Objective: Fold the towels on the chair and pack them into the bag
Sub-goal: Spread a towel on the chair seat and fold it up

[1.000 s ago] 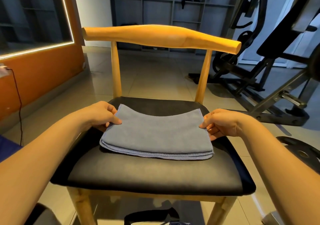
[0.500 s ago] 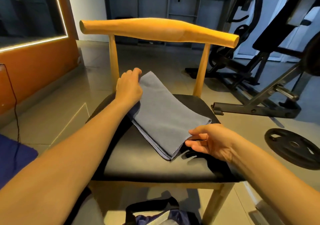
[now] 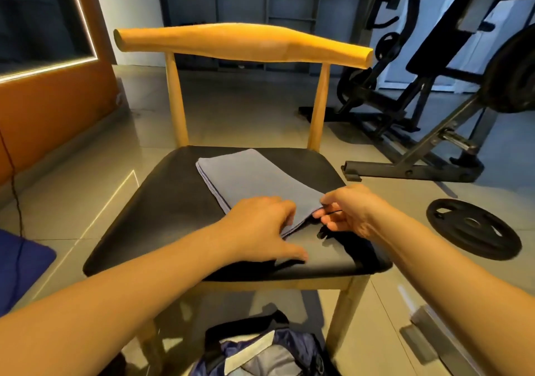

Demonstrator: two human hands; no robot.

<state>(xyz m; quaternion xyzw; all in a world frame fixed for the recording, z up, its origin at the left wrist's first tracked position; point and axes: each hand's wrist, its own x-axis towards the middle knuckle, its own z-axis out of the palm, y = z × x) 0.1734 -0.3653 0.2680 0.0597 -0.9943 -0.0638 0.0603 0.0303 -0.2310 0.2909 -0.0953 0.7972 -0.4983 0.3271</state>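
Observation:
A grey folded towel (image 3: 249, 181) lies diagonally on the black seat of a wooden chair (image 3: 173, 202), running from the back left toward the front right. My left hand (image 3: 260, 228) rests flat on the towel's near end, fingers spread. At that end's right corner, my right hand (image 3: 347, 213) pinches the layers between thumb and fingers. A dark blue bag (image 3: 269, 352) with black straps sits open on the floor under the chair's front edge, grey and white fabric showing inside.
A weight bench frame (image 3: 419, 132) stands right of the chair, and a black weight plate (image 3: 474, 228) lies on the tiled floor near my right arm. An orange wall (image 3: 43, 109) with a lit strip is on the left. A blue mat corner (image 3: 20, 265) is at far left.
The towel was folded over into a narrower strip and laid diagonally on the seat. My left hand came from the far corner down to the near end; my right hand closed on the near corner.

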